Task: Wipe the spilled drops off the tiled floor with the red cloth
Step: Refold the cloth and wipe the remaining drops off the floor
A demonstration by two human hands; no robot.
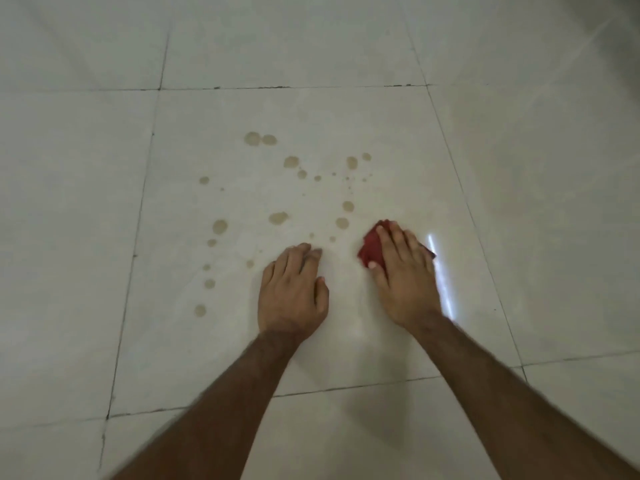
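Several brownish drops (278, 218) lie scattered over one large pale floor tile (398, 133), from its far middle down its left side. My right hand (405, 278) presses a crumpled red cloth (372, 249) flat on the tile, just right of the nearest drops; most of the cloth is hidden under the fingers. Palm down on the floor beside it rests my left hand (294, 292), fingers together, holding nothing, with small drops just beyond its fingertips.
Pale glossy tiles with dark grout lines (294, 87) stretch all around. A bright light reflection (438, 271) streaks the floor right of my right hand. Nothing else stands on the floor in view.
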